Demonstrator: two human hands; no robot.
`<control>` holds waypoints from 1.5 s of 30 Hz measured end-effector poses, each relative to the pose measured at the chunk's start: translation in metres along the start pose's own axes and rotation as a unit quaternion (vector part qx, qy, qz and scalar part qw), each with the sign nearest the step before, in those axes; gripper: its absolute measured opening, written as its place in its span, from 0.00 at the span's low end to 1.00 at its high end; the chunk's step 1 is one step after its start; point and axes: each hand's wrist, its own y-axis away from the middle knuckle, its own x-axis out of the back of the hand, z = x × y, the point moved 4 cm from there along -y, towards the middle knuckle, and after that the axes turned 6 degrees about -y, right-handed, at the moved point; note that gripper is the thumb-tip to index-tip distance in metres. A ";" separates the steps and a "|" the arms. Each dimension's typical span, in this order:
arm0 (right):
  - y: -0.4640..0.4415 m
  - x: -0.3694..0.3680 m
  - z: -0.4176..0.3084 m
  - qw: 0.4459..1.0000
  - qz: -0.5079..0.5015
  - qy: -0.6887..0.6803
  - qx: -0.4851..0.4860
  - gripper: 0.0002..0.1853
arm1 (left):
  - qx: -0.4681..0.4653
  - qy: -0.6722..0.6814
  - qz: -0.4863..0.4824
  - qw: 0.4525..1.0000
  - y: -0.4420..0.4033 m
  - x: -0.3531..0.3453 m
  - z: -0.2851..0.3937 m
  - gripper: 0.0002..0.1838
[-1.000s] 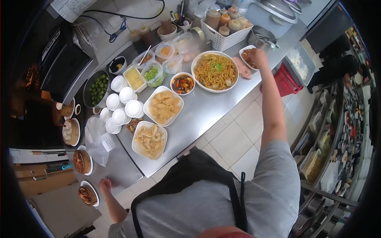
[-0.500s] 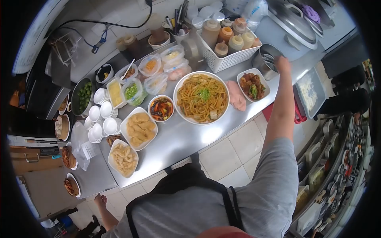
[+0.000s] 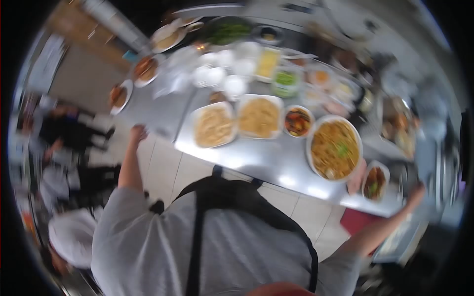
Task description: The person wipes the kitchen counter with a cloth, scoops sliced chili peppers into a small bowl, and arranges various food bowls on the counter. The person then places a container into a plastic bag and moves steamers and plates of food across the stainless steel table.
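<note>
My right hand (image 3: 417, 192) is at the far right, beside a metal pot (image 3: 407, 175); blur hides its fingers and anything in them. Nearest to it on the counter is a square white bowl of browned pieces with something green (image 3: 375, 182). A large round bowl of noodles (image 3: 335, 149) topped with chopped green stands left of that. My left hand (image 3: 139, 132) hangs off the counter's front edge at the left, fingers curled in, with nothing visible in it. Two white dishes of pale yellow-brown food (image 3: 213, 125) (image 3: 260, 117) and a small bowl of dark strips (image 3: 297, 121) sit between.
Stacked small white cups (image 3: 235, 87), a tub of green bits (image 3: 285, 81) and a yellow-filled tray (image 3: 268, 64) line the back. A basket of sauce bottles (image 3: 397, 126) stands at right. Plates of brown food (image 3: 118, 97) sit at left. Other people (image 3: 74, 232) stand behind at left.
My view has swung to the left, so the counter appears turned and shifted. My left hand has come forward near the counter edge. My right hand stays near the metal pot.
</note>
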 end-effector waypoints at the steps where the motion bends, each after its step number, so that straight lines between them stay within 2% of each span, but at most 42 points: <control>1: 0.003 0.016 -0.027 0.974 -0.041 -0.222 -0.026 0.20 | -0.009 -0.043 0.017 0.999 0.020 -0.007 0.014 0.13; 2: 0.022 0.045 -0.088 0.951 -0.026 -0.309 -0.006 0.21 | 0.002 -0.058 0.026 0.998 0.024 -0.003 0.014 0.14; 3: 0.042 0.076 -0.158 0.940 -0.018 -0.339 -0.024 0.21 | 0.017 -0.063 0.034 0.997 0.027 0.000 0.013 0.15; 4: 0.059 0.095 -0.230 0.920 -0.007 -0.391 0.027 0.21 | 0.025 -0.056 0.044 0.997 0.028 0.004 0.012 0.15; 5: 0.070 0.093 -0.280 0.877 -0.027 -0.479 0.039 0.19 | 0.032 -0.050 0.048 0.997 0.029 0.006 0.006 0.14; 6: 0.078 0.097 -0.339 0.881 -0.025 -0.466 0.084 0.19 | 0.039 -0.046 0.054 0.997 0.027 0.008 0.004 0.14; 8: 0.093 0.083 -0.452 0.851 -0.082 -0.504 0.125 0.16 | 0.044 -0.035 0.048 0.997 0.023 0.016 0.000 0.14; 9: 0.106 0.082 -0.518 0.836 -0.097 -0.482 0.243 0.15 | 0.037 -0.019 0.026 0.999 0.021 0.020 0.001 0.14; 10: 0.120 0.066 -0.570 0.829 -0.131 -0.474 0.267 0.15 | 0.030 -0.018 0.024 0.999 0.021 0.025 0.006 0.14; 11: 0.144 0.061 -0.631 0.780 -0.195 -0.540 0.249 0.15 | 0.023 -0.019 0.018 0.999 0.017 0.029 0.011 0.14; 13: 0.185 0.054 -0.734 0.765 -0.236 -0.515 0.305 0.13 | 0.016 -0.002 0.012 1.000 -0.001 0.040 0.015 0.14; 15: 0.213 0.033 -0.819 0.722 -0.211 -0.521 0.405 0.11 | 0.007 0.000 -0.011 1.000 -0.030 0.048 0.013 0.14; 17: 0.230 0.017 -0.892 0.733 -0.154 -0.486 0.450 0.10 | -0.023 0.034 -0.052 0.998 -0.065 0.051 0.014 0.13; 20: 0.250 -0.024 -0.987 0.744 -0.108 -0.460 0.472 0.08 | -0.017 0.039 -0.086 0.995 -0.105 0.047 0.028 0.13; 26: 0.286 -0.086 -1.103 0.791 -0.051 -0.345 0.503 0.09 | -0.033 0.055 -0.128 0.990 -0.172 0.034 0.050 0.13; 30: 0.287 -0.107 -1.144 0.814 -0.131 -0.300 0.479 0.09 | -0.042 0.078 -0.155 0.984 -0.197 0.025 0.063 0.13; 33: 0.282 -0.107 -1.165 0.804 -0.104 -0.299 0.503 0.09 | -0.014 0.086 -0.165 0.982 -0.206 0.025 0.062 0.12; 38: 0.273 -0.117 -1.189 0.739 -0.082 -0.293 0.601 0.11 | 0.015 0.094 -0.180 0.979 -0.210 0.028 0.063 0.11; 42: 0.256 -0.101 -1.207 0.715 -0.179 -0.286 0.612 0.16 | 0.030 0.086 -0.182 0.979 -0.212 0.028 0.064 0.11; 44: 0.251 -0.099 -1.213 0.689 -0.201 -0.273 0.641 0.07 | 0.040 0.075 -0.181 0.980 -0.213 0.029 0.063 0.11; 45: 0.250 -0.100 -1.215 0.690 -0.205 -0.273 0.638 0.07 | 0.037 0.077 -0.180 0.980 -0.213 0.029 0.064 0.11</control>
